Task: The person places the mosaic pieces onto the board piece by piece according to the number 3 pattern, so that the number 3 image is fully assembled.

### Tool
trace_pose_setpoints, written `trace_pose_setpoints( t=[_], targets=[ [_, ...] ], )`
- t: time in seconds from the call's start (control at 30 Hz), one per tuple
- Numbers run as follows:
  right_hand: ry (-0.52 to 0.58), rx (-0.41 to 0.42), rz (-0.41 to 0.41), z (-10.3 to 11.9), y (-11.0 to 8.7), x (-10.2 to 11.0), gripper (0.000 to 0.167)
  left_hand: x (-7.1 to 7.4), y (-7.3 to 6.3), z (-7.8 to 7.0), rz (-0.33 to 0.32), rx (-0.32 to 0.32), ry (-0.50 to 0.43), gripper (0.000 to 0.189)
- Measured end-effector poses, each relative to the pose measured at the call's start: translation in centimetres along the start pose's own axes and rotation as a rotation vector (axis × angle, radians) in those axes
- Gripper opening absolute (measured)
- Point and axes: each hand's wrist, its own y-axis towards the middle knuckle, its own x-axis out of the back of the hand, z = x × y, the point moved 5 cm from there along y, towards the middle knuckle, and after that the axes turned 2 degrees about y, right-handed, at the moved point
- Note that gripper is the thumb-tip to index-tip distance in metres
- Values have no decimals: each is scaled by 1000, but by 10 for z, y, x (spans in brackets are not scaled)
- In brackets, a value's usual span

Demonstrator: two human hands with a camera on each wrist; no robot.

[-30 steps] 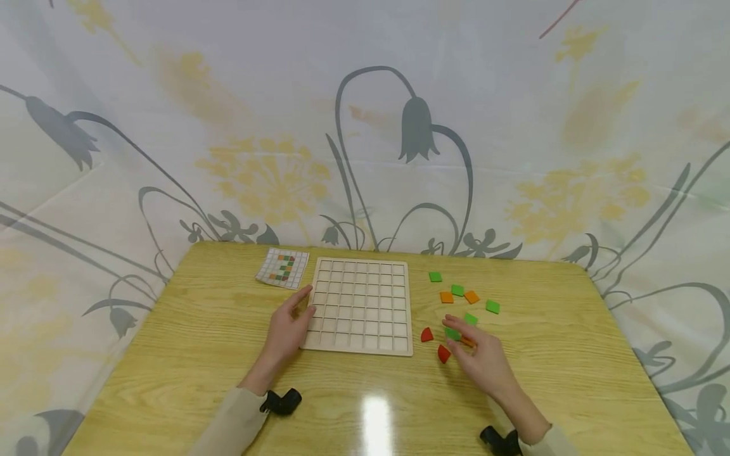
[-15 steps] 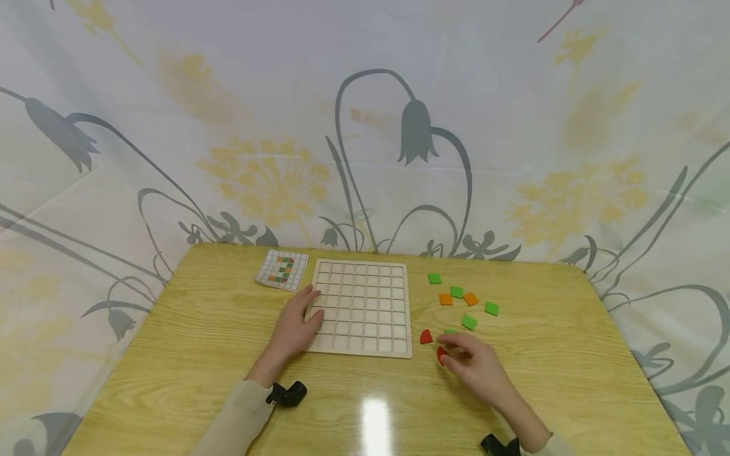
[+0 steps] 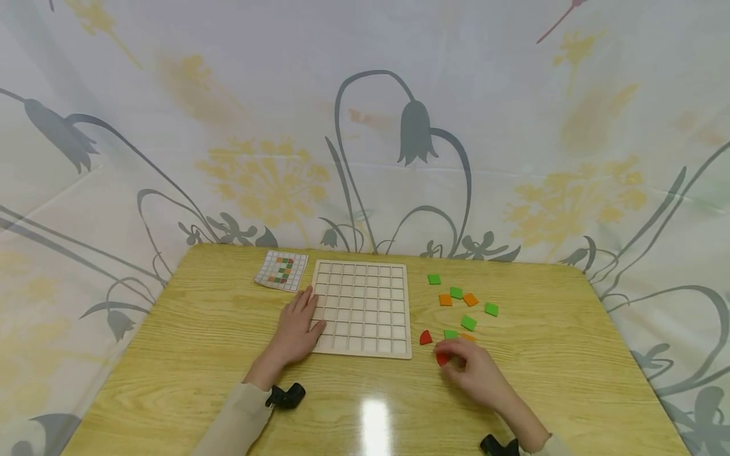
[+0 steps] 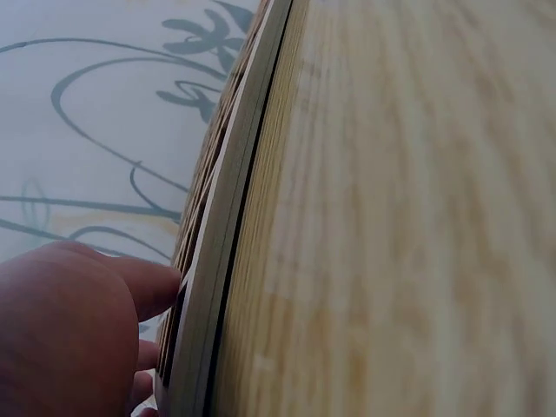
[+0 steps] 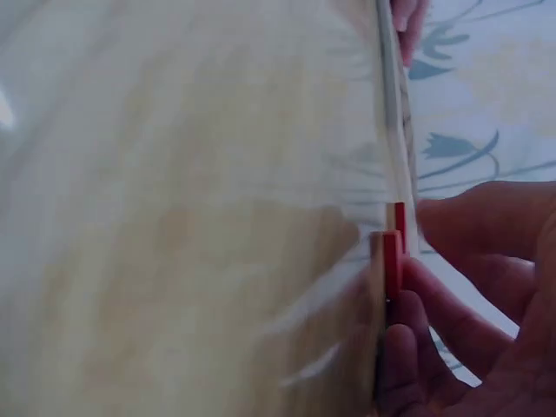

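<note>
The wooden grid board point(image 3: 362, 310), with its square cells bare, lies flat at the middle of the table. My left hand point(image 3: 295, 330) rests on its left edge, fingers stretched out over the rim; the left wrist view has the thumb at the board's side. To the right of the board, my right hand point(image 3: 474, 375) has thumb and index finger bent around a red quarter-circle tile point(image 3: 441, 358), low over the tabletop. A second red quarter-circle tile point(image 3: 425, 337) lies just beside it, nearer the board. In the right wrist view the fingers touch the red tile point(image 5: 393, 265) on edge.
Several green tiles point(image 3: 469, 323) and a few orange tiles point(image 3: 445, 300) are scattered beyond the right hand. A paper card point(image 3: 282, 270) printed with a coloured grid pattern lies left of the board. A flower-printed curtain point(image 3: 365, 158) rises behind the table's back edge.
My right hand has come down and toward me from the green tiles onto the nearer red tile, its fingers closing around it. My left hand has slid farther onto the board's edge.
</note>
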Motion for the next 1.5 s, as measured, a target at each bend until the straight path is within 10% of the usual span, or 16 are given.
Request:
trace_pose_setpoints(
  t=[0.8,1.5],
  targets=[
    [-88,-22,22,-7,10,-2,19,-5,-1,4,118,47,35,60],
    [-135,15,-114,5,28,13,19,-3,0,1,113,14,19,60]
  ],
)
